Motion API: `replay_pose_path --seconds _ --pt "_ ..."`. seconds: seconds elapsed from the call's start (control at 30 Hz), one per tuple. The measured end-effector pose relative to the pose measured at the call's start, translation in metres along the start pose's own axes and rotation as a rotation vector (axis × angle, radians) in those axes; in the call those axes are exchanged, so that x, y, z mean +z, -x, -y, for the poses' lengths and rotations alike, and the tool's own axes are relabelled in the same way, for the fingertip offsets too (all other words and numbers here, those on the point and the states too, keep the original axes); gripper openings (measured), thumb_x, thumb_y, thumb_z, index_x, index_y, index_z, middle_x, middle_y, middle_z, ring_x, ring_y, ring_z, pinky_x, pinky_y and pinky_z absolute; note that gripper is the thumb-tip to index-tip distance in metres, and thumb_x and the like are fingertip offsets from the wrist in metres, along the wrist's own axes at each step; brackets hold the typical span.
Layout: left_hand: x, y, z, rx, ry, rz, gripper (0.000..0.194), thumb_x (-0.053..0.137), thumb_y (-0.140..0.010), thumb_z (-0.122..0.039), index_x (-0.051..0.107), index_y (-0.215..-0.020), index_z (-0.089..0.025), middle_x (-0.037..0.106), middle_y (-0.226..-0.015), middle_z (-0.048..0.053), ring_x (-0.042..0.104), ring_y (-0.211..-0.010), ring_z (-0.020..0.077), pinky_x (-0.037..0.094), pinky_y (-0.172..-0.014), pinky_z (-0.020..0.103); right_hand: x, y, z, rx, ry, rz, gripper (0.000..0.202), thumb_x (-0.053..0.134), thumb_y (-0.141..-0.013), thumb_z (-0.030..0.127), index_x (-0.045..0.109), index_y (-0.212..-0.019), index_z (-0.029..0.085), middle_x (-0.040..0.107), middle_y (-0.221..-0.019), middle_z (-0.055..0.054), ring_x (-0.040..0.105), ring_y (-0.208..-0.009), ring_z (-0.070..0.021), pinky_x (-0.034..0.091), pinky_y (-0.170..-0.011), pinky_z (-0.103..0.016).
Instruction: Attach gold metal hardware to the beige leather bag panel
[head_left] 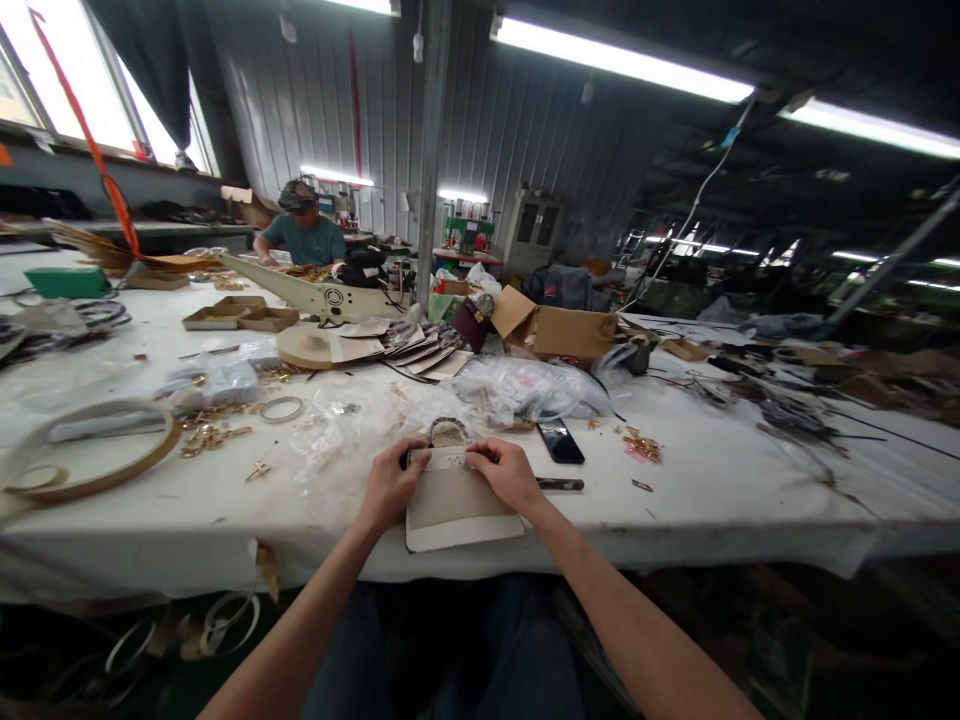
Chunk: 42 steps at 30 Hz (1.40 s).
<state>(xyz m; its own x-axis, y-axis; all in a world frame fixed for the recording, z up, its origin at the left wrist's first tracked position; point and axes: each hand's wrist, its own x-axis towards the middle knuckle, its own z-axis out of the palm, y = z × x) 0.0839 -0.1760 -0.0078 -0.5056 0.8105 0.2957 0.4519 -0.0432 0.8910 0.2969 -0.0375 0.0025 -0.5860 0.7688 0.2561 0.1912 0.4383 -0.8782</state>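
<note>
A beige and cream bag panel [461, 505] lies at the table's front edge, its pale inner side facing up. A small curved handle [448, 428] rises beyond its far edge, and tiny dark marks or holes show near that edge. My left hand [394, 482] is closed on the panel's far left corner, thumb on top. The fingers of my right hand [510, 472] pinch the far right part, close to the handle's base. Beside my right wrist lies a dark, slim tool [561, 484], partly hidden by the hand. A black phone [561, 441] rests just beyond it.
Crumpled clear plastic [337, 430] lies to the left. Gold hardware pieces [643, 446] sit at right. A large tape roll [169, 440] is far left. Stacked panels [431, 350] and a cardboard box [574, 330] stand behind. A co-worker [304, 235] sits across the table.
</note>
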Motion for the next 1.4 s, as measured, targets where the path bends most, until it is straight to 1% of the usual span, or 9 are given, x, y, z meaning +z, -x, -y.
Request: replay_pose_path --seconds 0.17,0.33,0.47,0.63,0.8,0.97,1.1,1.2,1.4 --pt "0.001 -0.006 0.004 -0.007 0.002 0.026 0.032 0.069 -0.1 -0.049 0.087 -0.114 -0.027 0.09 -0.125 0.008 0.08 -0.123 0.0331 0.057 -0.115 0.047 0.0 -0.011 -0.003 -0.007 -0.012 0.016 0.036 0.08 -0.089 0.054 0.091 -0.103 0.023 0.089 -0.095 -0.004 0.076 -0.086 -0.0248 0.058 -0.083 -0.037" --pt "-0.012 -0.005 0.002 0.024 0.026 0.132 0.036 0.07 -0.1 -0.055 0.086 -0.116 -0.027 0.09 -0.126 0.007 0.08 -0.123 0.0326 0.057 -0.114 0.047 -0.001 0.003 -0.001 0.037 -0.084 0.034 0.04 0.082 -0.09 0.057 0.09 -0.105 0.021 0.087 -0.091 -0.004 0.074 -0.081 -0.0236 0.055 -0.078 -0.036" --pt "-0.018 -0.003 0.0 0.016 0.045 0.176 0.038 0.071 -0.1 -0.057 0.086 -0.117 -0.027 0.089 -0.126 0.008 0.08 -0.122 0.0336 0.059 -0.114 0.047 -0.003 0.014 0.007 -0.039 -0.062 -0.089 0.035 0.082 -0.093 0.056 0.09 -0.102 0.023 0.087 -0.094 -0.005 0.074 -0.085 -0.026 0.059 -0.083 -0.039" --pt "-0.012 -0.001 0.006 -0.001 0.033 0.105 0.038 0.07 -0.1 -0.053 0.084 -0.121 -0.026 0.089 -0.131 0.009 0.08 -0.127 0.0344 0.057 -0.119 0.048 -0.014 0.009 0.008 -0.048 -0.091 -0.296 0.037 0.087 -0.091 0.059 0.09 -0.103 0.024 0.089 -0.105 -0.009 0.078 -0.101 -0.0302 0.061 -0.098 -0.045" --pt "-0.004 0.001 0.013 -0.019 0.048 0.076 0.04 0.069 -0.1 -0.051 0.084 -0.128 -0.026 0.088 -0.136 0.008 0.077 -0.13 0.0339 0.056 -0.115 0.047 -0.012 0.005 -0.005 0.092 -0.249 -0.133 0.051 0.093 -0.082 0.067 0.09 -0.103 0.02 0.085 -0.091 -0.007 0.071 -0.082 -0.0251 0.056 -0.077 -0.037" --pt "0.001 0.003 0.006 -0.039 0.022 0.053 0.045 0.063 -0.104 -0.054 0.082 -0.131 -0.024 0.087 -0.109 0.005 0.074 -0.094 0.0282 0.056 -0.089 0.041 0.001 0.01 -0.01 0.058 -0.254 -0.217 0.048 0.092 -0.085 0.066 0.089 -0.102 0.021 0.082 -0.089 -0.005 0.067 -0.079 -0.0223 0.053 -0.076 -0.035" --pt "0.0 -0.014 -0.012 0.017 0.02 0.045 0.039 0.062 -0.105 -0.049 0.08 -0.131 -0.025 0.087 -0.123 0.007 0.077 -0.112 0.0303 0.058 -0.101 0.042 0.001 -0.002 -0.007 0.053 -0.273 -0.328 0.048 0.091 -0.087 0.065 0.09 -0.107 0.021 0.084 -0.093 -0.006 0.069 -0.083 -0.0236 0.055 -0.078 -0.035" --pt "-0.002 -0.033 -0.016 0.017 -0.046 0.051 0.037 0.063 -0.104 -0.046 0.08 -0.131 -0.027 0.087 -0.128 0.008 0.077 -0.123 0.0328 0.055 -0.111 0.045 -0.001 -0.02 -0.007 0.025 -0.234 -0.329 0.05 0.089 -0.087 0.066 0.09 -0.107 0.02 0.086 -0.096 -0.008 0.071 -0.085 -0.0254 0.056 -0.079 -0.037" --pt "-0.004 -0.038 0.01 -0.004 -0.037 0.089 0.034 0.064 -0.101 -0.046 0.082 -0.122 -0.025 0.088 -0.125 0.01 0.079 -0.122 0.0339 0.058 -0.111 0.047 0.013 -0.034 -0.021 -0.089 -0.065 -0.212 0.037 0.079 -0.091 0.056 0.089 -0.097 0.022 0.087 -0.095 -0.008 0.074 -0.087 -0.0264 0.055 -0.085 -0.04"
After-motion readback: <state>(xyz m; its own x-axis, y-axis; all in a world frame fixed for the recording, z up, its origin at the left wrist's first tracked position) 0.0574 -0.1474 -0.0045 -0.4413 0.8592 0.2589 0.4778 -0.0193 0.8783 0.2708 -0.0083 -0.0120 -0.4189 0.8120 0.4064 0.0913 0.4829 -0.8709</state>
